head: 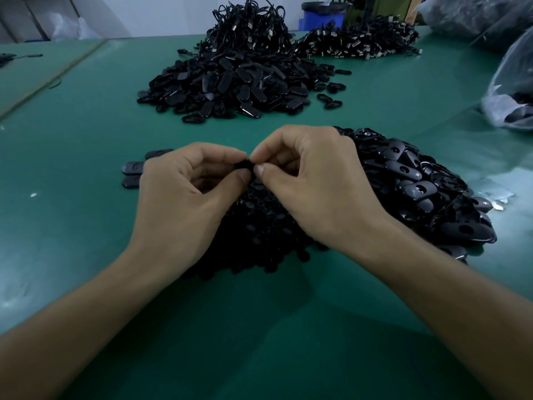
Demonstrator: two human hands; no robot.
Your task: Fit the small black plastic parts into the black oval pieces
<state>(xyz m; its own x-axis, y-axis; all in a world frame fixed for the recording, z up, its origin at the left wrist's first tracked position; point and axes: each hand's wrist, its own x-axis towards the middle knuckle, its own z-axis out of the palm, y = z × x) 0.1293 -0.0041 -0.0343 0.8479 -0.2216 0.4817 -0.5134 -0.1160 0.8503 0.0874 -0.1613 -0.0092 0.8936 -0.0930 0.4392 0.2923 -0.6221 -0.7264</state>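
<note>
Head view, one frame.

L: left hand (pixel 184 194) back-up over the green table (pixel 86 226), wrist low, forearm entering from 7 o'clock. Fingers curled in, thumb and forefinger tips closed on a small black piece (pixel 243 166).

R: right hand (pixel 311 186) mirrors it, forearm from 5 o'clock, knuckles raised, thumb and forefinger tips nipping the same piece from the opposite side. The tips of both hands nearly meet. Piece mostly hidden by the tips; cannot tell whether it is an oval, an insert, or both.

Stock: dark heap of small parts (pixel 259 235) directly beneath the hands, approx. 6 o'clock of the pinch. Heap of oval pieces (pixel 418 192) at 3 o'clock, touching the small-part heap, holes showing in several. Three loose ovals (pixel 133 167) at 9 o'clock, just beside the left hand.

Background: larger far heap (pixel 230 82) at 12 o'clock, cable bundle (pixel 251 27) behind it. Connector pile (pixel 360 41) at 1 o'clock. Clear bag (pixel 510 90) w/ dark contents at 2 o'clock. Blue bin (pixel 323 17) beyond the table edge.
</note>
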